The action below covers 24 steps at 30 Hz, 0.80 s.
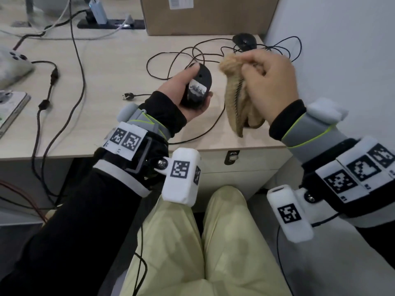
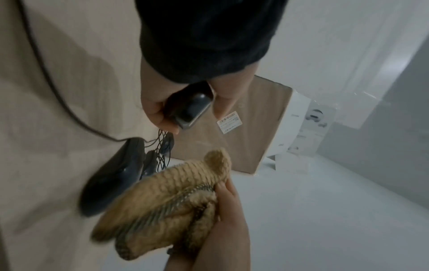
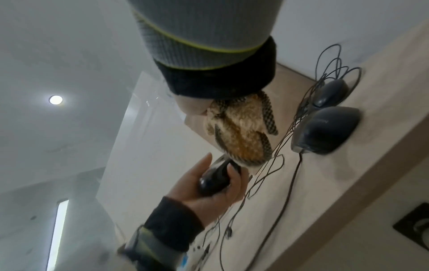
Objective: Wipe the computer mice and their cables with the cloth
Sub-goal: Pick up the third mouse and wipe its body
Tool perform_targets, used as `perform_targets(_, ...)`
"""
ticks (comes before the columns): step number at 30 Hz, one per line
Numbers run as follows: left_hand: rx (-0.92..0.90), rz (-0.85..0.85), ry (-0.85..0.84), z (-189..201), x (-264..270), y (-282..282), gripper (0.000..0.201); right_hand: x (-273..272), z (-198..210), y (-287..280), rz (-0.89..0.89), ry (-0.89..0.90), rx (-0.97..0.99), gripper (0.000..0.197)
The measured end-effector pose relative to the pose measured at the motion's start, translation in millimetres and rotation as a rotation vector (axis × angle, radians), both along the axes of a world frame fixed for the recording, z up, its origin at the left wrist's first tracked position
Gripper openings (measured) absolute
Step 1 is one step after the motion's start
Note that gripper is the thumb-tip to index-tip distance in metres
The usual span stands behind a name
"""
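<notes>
The left hand (image 1: 188, 97) curls around a black computer mouse (image 1: 197, 87), underside up, lifted above the surface (image 1: 111, 67). Just beside it, the right hand (image 1: 271, 82) clutches a bunched tan cloth (image 1: 239, 103). Another mouse (image 1: 244, 40) lies farther back among tangled cables (image 1: 171, 60).

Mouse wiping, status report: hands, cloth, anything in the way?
Left hand grips black mouse underside up, off desk. Right hand clutches bunched tan cloth beside it, apparently not touching. Cable tangle and two more mice on desk.
</notes>
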<state>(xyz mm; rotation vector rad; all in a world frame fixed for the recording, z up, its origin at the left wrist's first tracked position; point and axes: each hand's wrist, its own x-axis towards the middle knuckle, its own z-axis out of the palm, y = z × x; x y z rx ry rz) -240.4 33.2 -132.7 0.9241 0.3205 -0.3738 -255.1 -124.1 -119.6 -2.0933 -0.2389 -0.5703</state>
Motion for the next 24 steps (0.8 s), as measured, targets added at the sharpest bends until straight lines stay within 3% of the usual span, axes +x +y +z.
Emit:
perform_targets(2,0.062,-0.015,-0.014,4.2,-2.5,4.6,0.026,11.8,2.9,-7.0,-0.037,0.067,0.138,0.029)
perform_targets(9,0.293,-0.222,-0.127,19.9,-12.1,17.3,0.014,31.4,20.8,-13.5,0.214,0.12,0.347,0.033)
perform_targets(13,0.311,-0.271,-0.152,34.5,-13.9,22.5,0.019,33.8,31.9,-8.0,0.369,0.172,0.184,0.03)
perform_targets(17,0.269,-0.255,-0.144,42.9,-13.0,23.3,0.023,28.2,40.0,0.3,0.463,0.343,0.154,0.031)
perform_targets(24,0.071,-0.103,-0.129,49.3,-4.3,21.3,0.024,30.2,48.0,2.1,0.224,0.376,-0.044,0.043)
